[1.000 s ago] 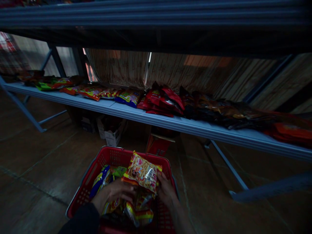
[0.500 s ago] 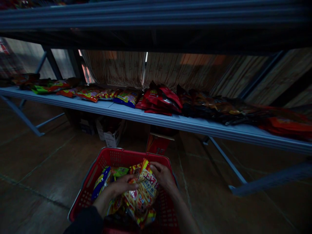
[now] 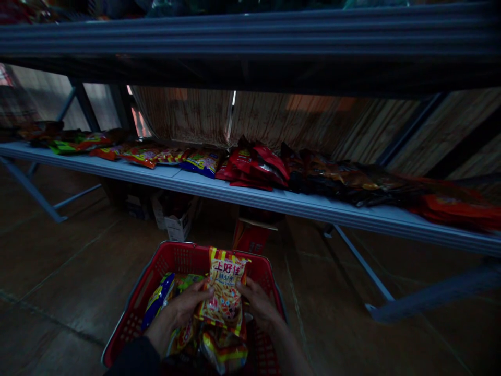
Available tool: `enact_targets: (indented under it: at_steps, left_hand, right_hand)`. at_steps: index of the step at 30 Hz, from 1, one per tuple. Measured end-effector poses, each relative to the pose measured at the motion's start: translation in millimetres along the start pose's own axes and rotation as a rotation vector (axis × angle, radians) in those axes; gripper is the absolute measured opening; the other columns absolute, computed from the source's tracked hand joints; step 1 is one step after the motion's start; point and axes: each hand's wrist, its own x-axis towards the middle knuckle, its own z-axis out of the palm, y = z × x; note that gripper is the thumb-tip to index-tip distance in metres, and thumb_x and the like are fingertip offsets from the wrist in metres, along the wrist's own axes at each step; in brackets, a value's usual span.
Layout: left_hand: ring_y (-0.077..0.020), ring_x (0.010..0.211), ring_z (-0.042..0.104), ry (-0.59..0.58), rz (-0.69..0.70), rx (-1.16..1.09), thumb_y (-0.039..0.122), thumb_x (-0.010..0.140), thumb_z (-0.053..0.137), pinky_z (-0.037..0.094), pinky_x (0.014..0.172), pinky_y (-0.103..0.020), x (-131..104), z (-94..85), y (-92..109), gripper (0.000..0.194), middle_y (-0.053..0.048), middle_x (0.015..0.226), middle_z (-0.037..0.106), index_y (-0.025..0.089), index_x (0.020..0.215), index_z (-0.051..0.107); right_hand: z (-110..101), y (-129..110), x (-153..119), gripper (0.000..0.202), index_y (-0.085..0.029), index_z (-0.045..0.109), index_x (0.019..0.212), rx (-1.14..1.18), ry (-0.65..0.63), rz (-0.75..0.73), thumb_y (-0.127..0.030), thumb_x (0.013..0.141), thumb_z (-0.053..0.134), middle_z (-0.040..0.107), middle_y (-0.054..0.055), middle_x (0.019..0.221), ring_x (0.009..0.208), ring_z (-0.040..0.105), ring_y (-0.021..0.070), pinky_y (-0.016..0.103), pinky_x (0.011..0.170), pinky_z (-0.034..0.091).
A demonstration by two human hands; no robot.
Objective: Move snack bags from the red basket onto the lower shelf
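Between my two hands I hold a yellow and red snack bag [image 3: 224, 295] upright above the basket, its printed front facing me. My left hand [image 3: 188, 303] grips its left edge with the thumb on the front. On the opposite edge, my right hand [image 3: 256, 302] is closed with its thumb near the front. Below is a red plastic shopping basket [image 3: 174, 253] with several snack bags inside. A blue and yellow bag [image 3: 158, 300] leans at its left side, and a yellow-striped bag [image 3: 225, 350] lies under the held one.
A blue metal shelf [image 3: 156, 177] crosses ahead, bearing several rows of snack bags, among them red bags [image 3: 254, 164] and a blue-yellow bag [image 3: 201, 162]. Beneath it stand a white carton [image 3: 178, 227] and a red box [image 3: 250, 237]. Another shelf board [image 3: 242, 39] spans above.
The snack bag has been raised and turned from tilted to upright, its front now facing me. My right hand has moved down along its edge. The view has shifted slightly.
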Motion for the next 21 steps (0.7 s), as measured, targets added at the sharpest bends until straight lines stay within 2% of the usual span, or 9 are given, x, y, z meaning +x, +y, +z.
enact_targets:
  at_steps: [5, 9, 12, 14, 17, 21]
  left_hand:
    - [-0.0242, 0.105, 0.059, 0.139, 0.063, 0.008, 0.030, 0.070, 0.069, 0.046, 0.089, -0.034, 4, 7.6, 2, 0.046, -0.012, 0.114, 0.063, 0.018, 0.112, 0.054]
    - [-0.0249, 0.099, 0.062, 0.180, 0.101, -0.069, 0.031, 0.069, 0.068, 0.049, 0.084, -0.035, 14, 16.6, -1, 0.046, -0.013, 0.106, 0.067, 0.016, 0.111, 0.054]
    - [-0.0258, 0.092, 0.065, 0.201, 0.125, -0.112, 0.031, 0.067, 0.070, 0.051, 0.079, -0.035, 19, 21.1, -3, 0.048, -0.013, 0.098, 0.069, 0.016, 0.109, 0.054]
    - [-0.0260, 0.088, 0.066, 0.265, 0.142, -0.109, 0.032, 0.066, 0.071, 0.051, 0.076, -0.036, 20, 23.0, -3, 0.049, -0.013, 0.093, 0.070, 0.015, 0.108, 0.054]
    - [-0.0256, 0.083, 0.067, 0.371, 0.180, -0.076, 0.030, 0.065, 0.073, 0.052, 0.074, -0.036, 21, 25.7, -1, 0.048, -0.013, 0.091, 0.070, 0.015, 0.105, 0.053]
    - [-0.0249, 0.082, 0.067, 0.416, 0.246, -0.034, 0.031, 0.065, 0.072, 0.052, 0.074, -0.035, 22, 28.2, 1, 0.046, -0.014, 0.093, 0.069, 0.015, 0.104, 0.054]
  right_hand:
    - [-1, 0, 0, 0.044, -0.020, 0.061, 0.097, 0.009, 0.022, -0.028, -0.044, 0.061, 0.070, 0.071, 0.006, 0.091, 0.087, 0.064, 0.0249, 0.039, 0.077, 0.047]
    - [-3, 3, 1, 0.042, -0.021, 0.062, 0.097, 0.034, 0.011, -0.050, -0.044, 0.062, 0.070, 0.072, 0.005, 0.089, 0.088, 0.064, 0.0248, 0.038, 0.079, 0.047]
    - [-4, 4, 4, 0.043, -0.020, 0.062, 0.098, 0.031, 0.064, -0.059, -0.045, 0.063, 0.069, 0.072, 0.006, 0.091, 0.090, 0.064, 0.0239, 0.037, 0.081, 0.047]
    - [-3, 4, 4, 0.045, -0.020, 0.061, 0.101, 0.032, 0.097, -0.047, -0.045, 0.064, 0.068, 0.071, 0.006, 0.094, 0.091, 0.064, 0.0237, 0.037, 0.081, 0.047]
    - [2, 3, 0, 0.050, -0.021, 0.056, 0.108, 0.093, 0.047, -0.038, -0.044, 0.065, 0.068, 0.069, 0.006, 0.101, 0.096, 0.063, 0.0241, 0.039, 0.084, 0.046]
    - [7, 3, -7, 0.062, -0.022, 0.049, 0.114, 0.167, -0.055, -0.024, -0.035, 0.059, 0.075, 0.068, 0.006, 0.104, 0.099, 0.062, 0.0253, 0.040, 0.087, 0.046]
